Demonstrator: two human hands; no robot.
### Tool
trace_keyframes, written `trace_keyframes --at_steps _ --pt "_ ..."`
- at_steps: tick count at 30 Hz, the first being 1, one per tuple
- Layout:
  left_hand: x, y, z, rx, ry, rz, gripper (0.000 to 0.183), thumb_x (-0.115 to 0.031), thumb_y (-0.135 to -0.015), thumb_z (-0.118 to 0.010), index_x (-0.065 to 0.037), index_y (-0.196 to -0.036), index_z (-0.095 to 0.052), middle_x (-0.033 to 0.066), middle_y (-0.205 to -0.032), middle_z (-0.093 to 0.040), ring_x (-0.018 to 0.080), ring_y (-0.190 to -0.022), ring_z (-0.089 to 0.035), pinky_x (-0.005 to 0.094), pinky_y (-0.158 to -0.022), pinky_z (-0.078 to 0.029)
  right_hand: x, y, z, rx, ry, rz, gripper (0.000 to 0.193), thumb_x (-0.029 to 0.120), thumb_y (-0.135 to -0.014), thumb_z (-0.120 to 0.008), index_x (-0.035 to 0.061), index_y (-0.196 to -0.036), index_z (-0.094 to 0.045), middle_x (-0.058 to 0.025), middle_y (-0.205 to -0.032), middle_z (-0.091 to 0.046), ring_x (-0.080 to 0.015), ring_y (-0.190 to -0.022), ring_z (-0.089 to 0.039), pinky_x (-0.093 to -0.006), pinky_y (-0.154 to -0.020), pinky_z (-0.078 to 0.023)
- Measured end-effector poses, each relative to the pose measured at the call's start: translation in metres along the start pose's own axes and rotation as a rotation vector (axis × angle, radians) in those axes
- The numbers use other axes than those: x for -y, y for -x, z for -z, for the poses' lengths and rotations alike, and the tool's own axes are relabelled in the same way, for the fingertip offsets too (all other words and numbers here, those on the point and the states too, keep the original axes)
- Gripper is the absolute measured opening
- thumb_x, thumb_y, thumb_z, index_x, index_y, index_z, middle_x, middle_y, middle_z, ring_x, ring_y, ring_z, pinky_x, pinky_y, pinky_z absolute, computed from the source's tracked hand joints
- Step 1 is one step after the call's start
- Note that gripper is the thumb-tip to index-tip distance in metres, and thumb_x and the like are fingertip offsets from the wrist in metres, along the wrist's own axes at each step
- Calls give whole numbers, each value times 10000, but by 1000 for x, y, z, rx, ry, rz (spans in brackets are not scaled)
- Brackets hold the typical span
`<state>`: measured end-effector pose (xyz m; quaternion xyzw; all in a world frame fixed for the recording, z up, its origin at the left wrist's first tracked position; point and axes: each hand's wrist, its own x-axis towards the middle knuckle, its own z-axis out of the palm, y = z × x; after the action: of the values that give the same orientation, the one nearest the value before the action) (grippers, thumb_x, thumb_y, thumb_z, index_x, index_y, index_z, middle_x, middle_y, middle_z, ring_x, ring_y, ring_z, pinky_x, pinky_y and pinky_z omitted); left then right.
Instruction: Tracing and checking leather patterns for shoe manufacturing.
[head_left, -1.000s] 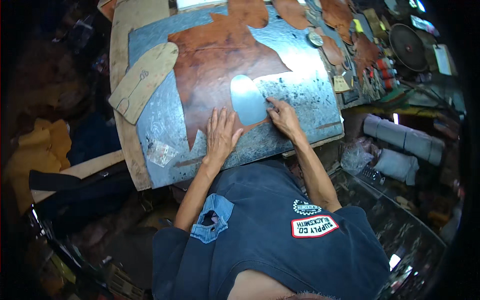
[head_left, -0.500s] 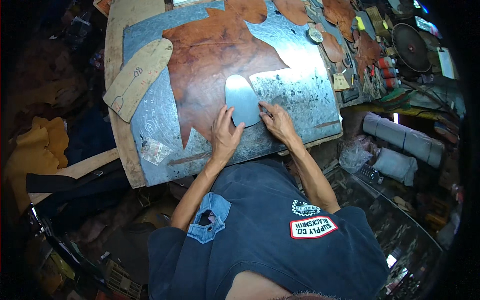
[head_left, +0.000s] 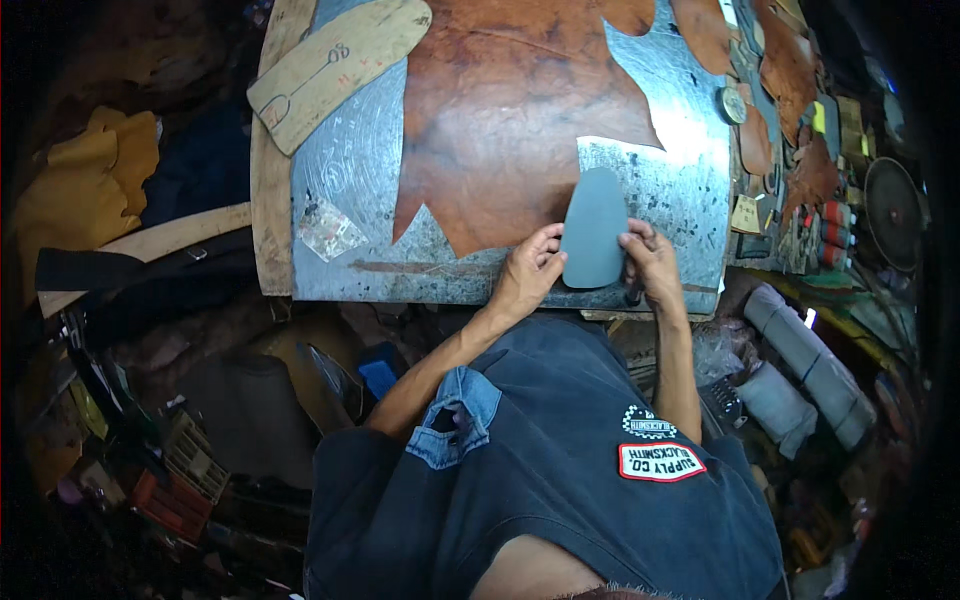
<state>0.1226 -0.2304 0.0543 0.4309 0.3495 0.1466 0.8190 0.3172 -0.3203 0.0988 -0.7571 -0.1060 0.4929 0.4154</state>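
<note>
A smooth grey oval template (head_left: 594,235), narrower at its far end, is held between my two hands over the near edge of the work surface. My left hand (head_left: 530,272) pinches its left edge between thumb and fingers. Along the opposite edge, the fingers of my right hand (head_left: 654,262) grip it. A small dark object (head_left: 632,292) shows under the right palm; its kind cannot be made out. Just beyond the template, a large brown leather hide (head_left: 490,140) with a jagged near edge lies flat on the scratched metal sheet (head_left: 345,170).
A long tan pattern piece (head_left: 340,70) lies at the left, overlapping the sheet. A small clear packet (head_left: 331,230) rests near the left front corner. On the right stand a round tin (head_left: 733,105), leather scraps (head_left: 755,142), several red bottles (head_left: 834,237) and a fan (head_left: 891,214).
The template, lying over the leather's near edge before, is now raised and tilted in both hands, closer to me. My left hand has gone from resting on it to pinching its edge. The view has shifted.
</note>
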Motion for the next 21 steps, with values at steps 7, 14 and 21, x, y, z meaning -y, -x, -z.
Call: trace_keyframes --at_steps 7,14,21 --pt "-77 -20 97 -584 -767 -415 267 -143 -898 -615 9 -1115 -644 162 -1099 -665 291 -1050 -624 360 -921 -480 -24 -28 93 -93 19 16 278 123 -922 -615 -8 -1167 -620 29 -667 -571 -53 -496 -465 -208 -431 -382" --pt "-70 -19 122 -369 -1598 -478 402 -266 -899 -643 17 -1181 -611 193 -1352 -517 358 -1295 -431 496 -1077 -329 -33 -41 110 -108 -28 -8 249 105 -920 -610 -2 -1145 -621 29 -679 -576 -46 -472 -454 -208 -417 -373" --pt "-15 10 54 -176 -1437 -424 554 -396 -864 -661 -14 -1256 -575 154 -1443 -441 405 -1377 -310 567 -1120 -236 -32 -49 111 -104 -56 -48 238 104 -913 -624 0 -1127 -617 16 -661 -577 -57 -437 -446 -211 -383 -359"
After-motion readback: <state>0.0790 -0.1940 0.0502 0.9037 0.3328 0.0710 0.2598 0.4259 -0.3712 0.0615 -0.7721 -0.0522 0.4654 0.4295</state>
